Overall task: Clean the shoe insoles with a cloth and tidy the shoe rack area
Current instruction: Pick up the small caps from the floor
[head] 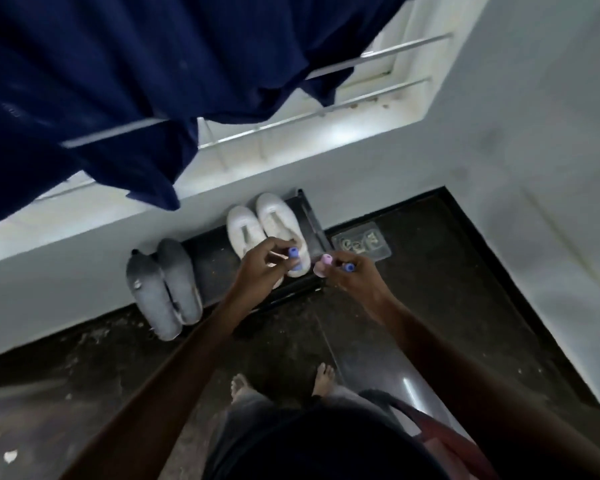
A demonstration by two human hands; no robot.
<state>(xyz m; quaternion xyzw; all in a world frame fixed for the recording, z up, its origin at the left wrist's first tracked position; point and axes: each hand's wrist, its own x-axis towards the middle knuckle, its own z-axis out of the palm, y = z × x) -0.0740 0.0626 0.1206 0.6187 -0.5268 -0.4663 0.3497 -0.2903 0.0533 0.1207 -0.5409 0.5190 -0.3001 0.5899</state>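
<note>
A pair of white shoes [257, 223] stands on the right half of a low black shoe rack [212, 254], toes to the wall. A grey pair [163, 289] sits at the rack's left end, heels hanging over the front edge. My left hand [260, 268] hovers over the heels of the white shoes, fingers loosely curled, a blue cap on one fingertip. My right hand [352, 277] hangs just right of the rack's corner, with a pink and a blue cap on its fingertips. I see nothing held in either hand. A pinkish cloth [440, 438] hangs at my right side.
A dark blue garment [118, 81] hangs from railing bars above the rack. A white wall runs behind the rack and along the right. A small mat [361, 245] lies on the dark floor right of the rack. My bare feet [281, 382] stand before it.
</note>
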